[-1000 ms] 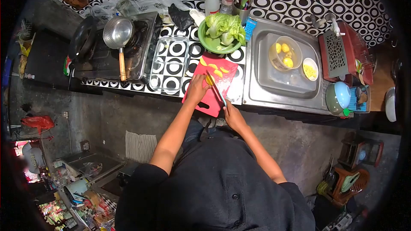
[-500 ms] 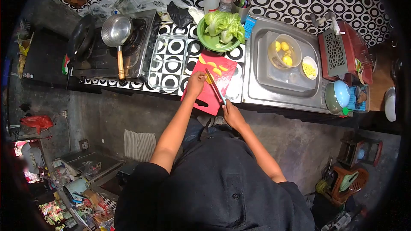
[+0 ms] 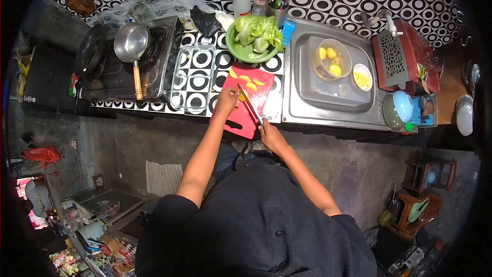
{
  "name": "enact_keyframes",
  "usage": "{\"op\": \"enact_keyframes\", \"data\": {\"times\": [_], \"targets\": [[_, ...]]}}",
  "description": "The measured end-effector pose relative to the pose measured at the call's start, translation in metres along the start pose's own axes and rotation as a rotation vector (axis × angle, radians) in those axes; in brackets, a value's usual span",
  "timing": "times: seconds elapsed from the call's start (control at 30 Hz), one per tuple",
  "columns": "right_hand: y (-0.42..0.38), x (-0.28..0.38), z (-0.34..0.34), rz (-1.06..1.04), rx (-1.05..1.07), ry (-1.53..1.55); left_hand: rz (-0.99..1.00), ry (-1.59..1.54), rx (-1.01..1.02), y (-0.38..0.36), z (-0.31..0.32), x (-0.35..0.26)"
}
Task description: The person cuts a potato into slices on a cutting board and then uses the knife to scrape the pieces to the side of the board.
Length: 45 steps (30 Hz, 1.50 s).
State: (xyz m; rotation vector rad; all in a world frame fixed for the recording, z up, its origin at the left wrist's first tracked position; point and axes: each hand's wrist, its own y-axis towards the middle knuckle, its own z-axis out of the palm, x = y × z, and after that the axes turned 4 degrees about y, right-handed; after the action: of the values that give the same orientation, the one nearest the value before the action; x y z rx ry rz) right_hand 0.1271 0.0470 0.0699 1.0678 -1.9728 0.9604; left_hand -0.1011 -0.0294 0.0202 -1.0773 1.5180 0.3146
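Note:
My left hand (image 3: 227, 102) is closed at the left of a red cutting board (image 3: 250, 114), its fingertips pinching a small yellow piece that looks like potato (image 3: 242, 96). In my right hand (image 3: 272, 136) is the light-blue handle of a knife (image 3: 249, 103). The blade lies at a slant over the board, right against the piece by my left fingertips. Several yellow potato wedges (image 3: 250, 86) lie loose on the far half of the board. My left fingers partly hide the held piece.
Behind the board stands a green bowl (image 3: 252, 57) of lettuce. A glass dish (image 3: 193, 79) and a stove with a saucepan (image 3: 131, 42) are on the left. At right, a sink (image 3: 335, 107) holds a bowl of peeled potatoes (image 3: 331, 59) and a small white bowl (image 3: 362, 77).
The whole view has shifted slightly, so things appear further left. Both hands, the knife and the held piece keep nearly the same place over the board.

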Motion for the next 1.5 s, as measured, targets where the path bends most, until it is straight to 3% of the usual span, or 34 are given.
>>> {"op": "enact_keyframes", "data": {"times": [0.97,1.5], "targets": [[0.003,-0.002,-0.013,0.065,0.068,0.045,0.009,0.045,0.003,-0.007,0.012,0.005],[0.010,0.029,-0.009,0.162,0.055,-0.070,0.196,0.012,-0.077,-0.006,0.018,0.020]]}}
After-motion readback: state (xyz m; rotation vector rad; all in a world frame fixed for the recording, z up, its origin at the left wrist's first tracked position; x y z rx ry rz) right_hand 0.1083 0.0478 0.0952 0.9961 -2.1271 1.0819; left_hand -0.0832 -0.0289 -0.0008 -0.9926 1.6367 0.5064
